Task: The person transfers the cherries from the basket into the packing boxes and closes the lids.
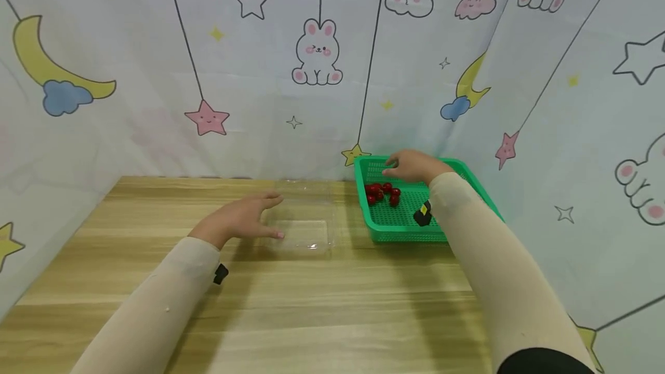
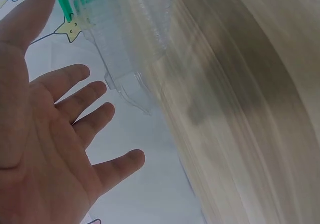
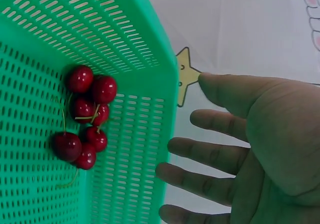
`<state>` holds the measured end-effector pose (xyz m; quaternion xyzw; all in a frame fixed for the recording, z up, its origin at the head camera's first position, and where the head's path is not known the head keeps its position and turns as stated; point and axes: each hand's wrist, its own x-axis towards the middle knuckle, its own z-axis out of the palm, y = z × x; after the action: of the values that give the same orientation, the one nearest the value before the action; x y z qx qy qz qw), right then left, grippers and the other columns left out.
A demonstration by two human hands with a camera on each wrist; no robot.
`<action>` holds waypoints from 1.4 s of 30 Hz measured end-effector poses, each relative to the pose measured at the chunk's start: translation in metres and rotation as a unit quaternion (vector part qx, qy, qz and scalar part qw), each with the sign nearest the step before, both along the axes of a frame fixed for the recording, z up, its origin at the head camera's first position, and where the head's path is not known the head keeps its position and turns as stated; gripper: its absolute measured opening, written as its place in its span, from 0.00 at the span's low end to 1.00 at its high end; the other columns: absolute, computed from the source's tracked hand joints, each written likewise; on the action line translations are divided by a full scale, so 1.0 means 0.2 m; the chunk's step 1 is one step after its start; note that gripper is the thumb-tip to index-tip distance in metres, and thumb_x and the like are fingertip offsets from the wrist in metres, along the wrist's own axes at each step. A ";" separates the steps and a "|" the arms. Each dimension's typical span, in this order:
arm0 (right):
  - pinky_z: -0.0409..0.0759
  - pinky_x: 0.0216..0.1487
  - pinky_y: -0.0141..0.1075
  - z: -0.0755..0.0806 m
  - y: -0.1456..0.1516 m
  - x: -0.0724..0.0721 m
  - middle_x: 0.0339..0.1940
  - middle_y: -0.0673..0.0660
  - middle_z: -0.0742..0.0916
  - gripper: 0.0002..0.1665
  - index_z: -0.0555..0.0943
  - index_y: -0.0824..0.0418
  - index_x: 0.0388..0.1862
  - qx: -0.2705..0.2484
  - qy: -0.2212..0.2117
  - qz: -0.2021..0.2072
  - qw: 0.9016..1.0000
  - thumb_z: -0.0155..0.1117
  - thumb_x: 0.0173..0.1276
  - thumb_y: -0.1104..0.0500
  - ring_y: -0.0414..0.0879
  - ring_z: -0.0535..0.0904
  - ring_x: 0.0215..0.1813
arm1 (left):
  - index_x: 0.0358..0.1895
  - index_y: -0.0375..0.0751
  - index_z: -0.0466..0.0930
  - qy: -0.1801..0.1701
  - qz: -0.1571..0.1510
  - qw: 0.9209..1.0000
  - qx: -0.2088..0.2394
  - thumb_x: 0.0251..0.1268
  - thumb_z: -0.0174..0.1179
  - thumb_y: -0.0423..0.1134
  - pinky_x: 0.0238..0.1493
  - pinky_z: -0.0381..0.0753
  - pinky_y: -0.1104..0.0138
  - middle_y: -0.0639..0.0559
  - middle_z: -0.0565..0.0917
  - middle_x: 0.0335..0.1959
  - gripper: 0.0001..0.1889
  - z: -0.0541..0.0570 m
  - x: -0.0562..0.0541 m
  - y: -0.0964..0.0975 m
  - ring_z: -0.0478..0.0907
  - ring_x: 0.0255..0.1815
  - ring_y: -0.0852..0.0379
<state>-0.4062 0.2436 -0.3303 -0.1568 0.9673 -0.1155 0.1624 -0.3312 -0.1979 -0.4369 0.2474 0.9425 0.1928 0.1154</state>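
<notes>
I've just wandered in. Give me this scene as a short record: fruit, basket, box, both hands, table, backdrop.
fruit: red cherries, clustered together, some with stems
basket: green, slotted, holds the cherries
box: clear, left of the basket
left hand: beside the box, fingers spread, holding nothing
right hand: over the basket, holding nothing
table: wood-grain
backdrop: white, cartoon bunnies, stars, moons

Diffuse light, soft shadows on table, glints (small) on cherries — left-wrist view hazy.
</notes>
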 end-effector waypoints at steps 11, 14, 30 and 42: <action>0.79 0.81 0.63 -0.11 -0.09 -0.16 0.87 0.69 0.77 0.31 0.80 0.65 0.82 0.006 -0.035 0.001 0.999 0.66 0.89 0.50 0.69 0.73 0.86 | 0.91 0.41 0.65 -0.021 0.007 0.999 -0.024 0.52 0.87 0.68 0.88 0.66 0.33 0.37 0.64 0.93 0.66 0.01 -0.02 0.04 0.61 0.92 0.29; 0.84 0.77 0.61 -0.15 -0.11 -0.18 0.87 0.68 0.77 0.31 0.80 0.65 0.82 0.001 -0.055 -0.010 0.998 0.67 0.89 0.51 0.66 0.80 0.81 | 0.91 0.41 0.66 -0.018 0.009 0.999 -0.036 0.52 0.87 0.69 0.89 0.66 0.34 0.37 0.64 0.92 0.66 0.00 -0.03 0.06 0.62 0.92 0.30; 0.94 0.52 0.50 -0.28 -0.18 -0.24 0.89 0.66 0.75 0.30 0.82 0.59 0.81 -0.030 -0.100 -0.040 0.994 0.72 0.85 0.54 0.60 0.91 0.65 | 0.92 0.44 0.64 -0.024 0.009 0.998 -0.061 0.54 0.87 0.68 0.89 0.66 0.35 0.40 0.63 0.93 0.65 0.02 -0.05 0.13 0.62 0.93 0.32; 0.96 0.53 0.46 -0.35 -0.20 -0.23 0.69 0.70 0.89 0.24 0.87 0.66 0.73 -0.043 -0.086 -0.023 0.995 0.74 0.82 0.62 0.54 0.95 0.50 | 0.90 0.41 0.67 -0.027 0.013 0.998 -0.061 0.54 0.89 0.63 0.88 0.68 0.37 0.40 0.64 0.92 0.63 0.02 -0.05 0.17 0.63 0.92 0.33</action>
<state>-0.4530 0.2040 -0.4003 -0.1311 0.9472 -0.1736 0.2355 -0.3414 -0.1646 -0.4327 0.2224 0.9522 0.1427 0.1534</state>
